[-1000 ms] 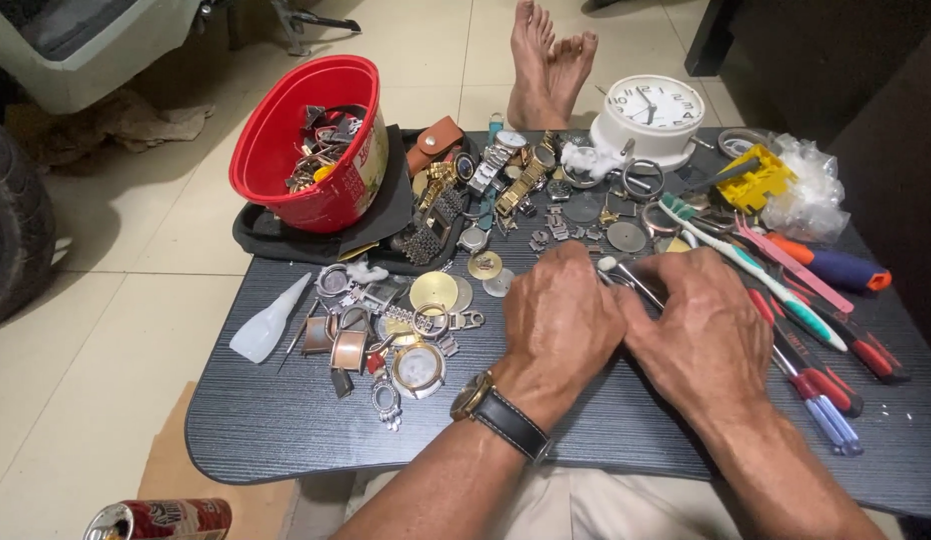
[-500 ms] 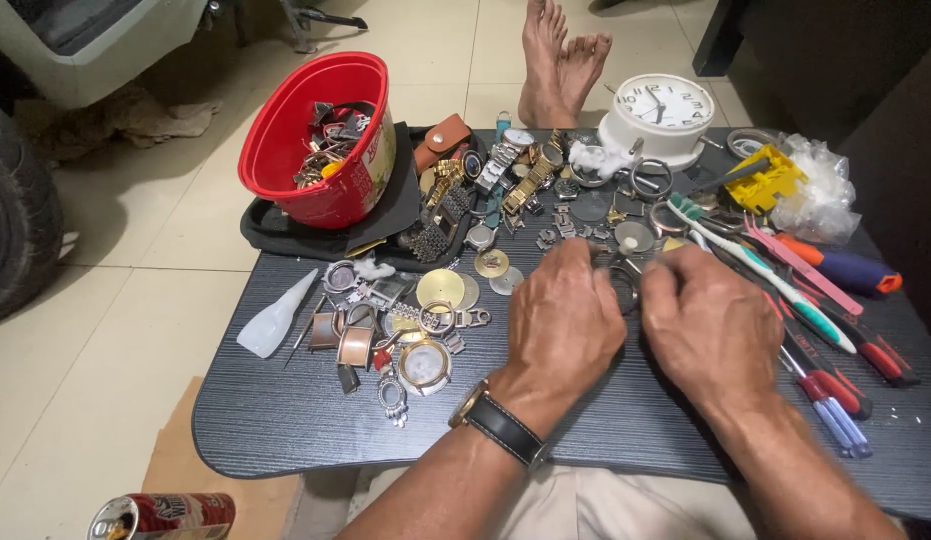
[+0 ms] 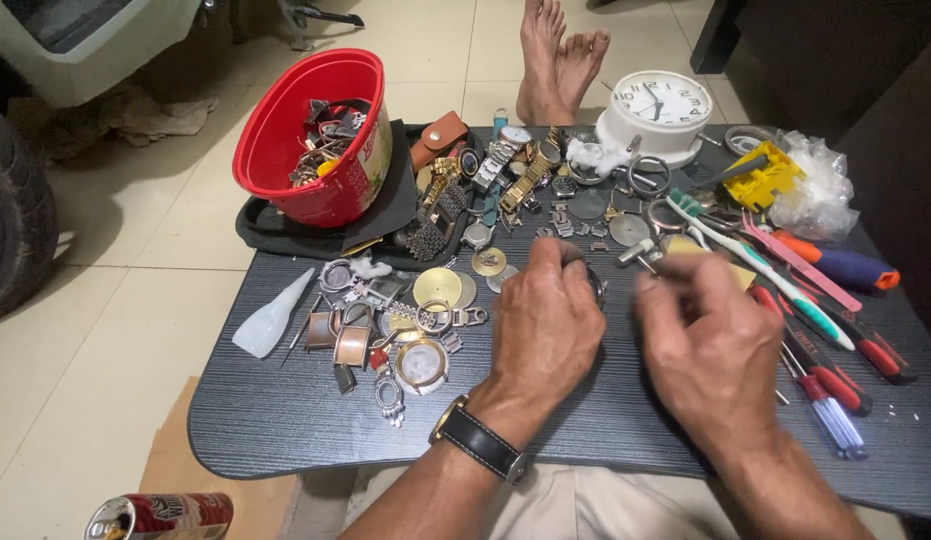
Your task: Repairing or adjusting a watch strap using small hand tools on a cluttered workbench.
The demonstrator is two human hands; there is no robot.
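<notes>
My left hand [image 3: 546,325], a black-strapped wristwatch [image 3: 481,445] on its wrist, rests on the dark table [image 3: 306,420] with its fingers curled over a small round watch part [image 3: 594,285], mostly hidden. Just to the right, my right hand [image 3: 711,345] is blurred by motion. Its fingers pinch a small metal tool [image 3: 636,255] whose tip points toward the left hand. Loose watch cases, rings and dials [image 3: 406,320] lie left of my left hand.
A red bucket [image 3: 286,130] of parts stands at the back left, wristwatches [image 3: 506,170] and a white clock [image 3: 656,105] behind. A toothbrush [image 3: 746,250], screwdrivers [image 3: 826,390] and a yellow holder [image 3: 766,175] lie right. A glue bottle [image 3: 271,320], can [image 3: 161,515], someone's bare feet [image 3: 561,60].
My two hands have drawn slightly apart; the right hand has shifted to the right and is now blurred. The left hand stays over the same spot.
</notes>
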